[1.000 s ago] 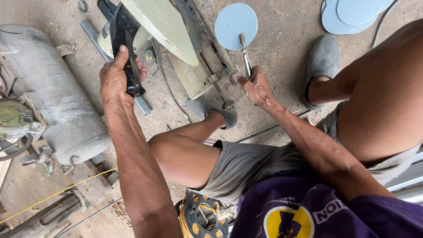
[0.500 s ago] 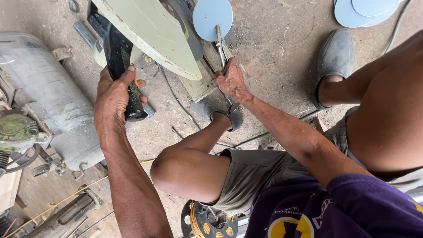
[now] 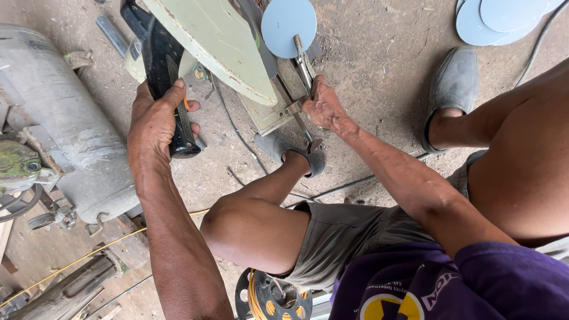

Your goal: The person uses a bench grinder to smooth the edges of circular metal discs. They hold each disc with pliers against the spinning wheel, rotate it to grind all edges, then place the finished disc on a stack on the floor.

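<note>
The black handle (image 3: 163,77) of a cutting machine is gripped by the left hand (image 3: 155,121). The fingers (image 3: 191,106) are wrapped tight around it, and the thumb is pressed on its front. The handle is joined to a pale green guard (image 3: 216,44) that is tilted over the machine's base (image 3: 269,112). The base is set on the dirty concrete floor (image 3: 379,53), near the top middle of the view.

A thin metal bar (image 3: 303,66) is held down by the right hand (image 3: 323,106), which is closed over it at the machine's clamp. A round pale blue disc (image 3: 288,26) is fixed to the far end of the bar, just past the guard. The disc is seen lying flat, close to the floor.

More pale blue discs (image 3: 504,21) are piled on the floor at the top right corner, well apart from the machine. A grey shoe (image 3: 455,83) is planted near them, and another grey shoe (image 3: 278,148) is set just beside the base. A big grey tank (image 3: 65,124) is laid on the floor at the left edge. A black reel with yellow cord (image 3: 269,296) is seen at the bottom edge, under the bent knee.
</note>
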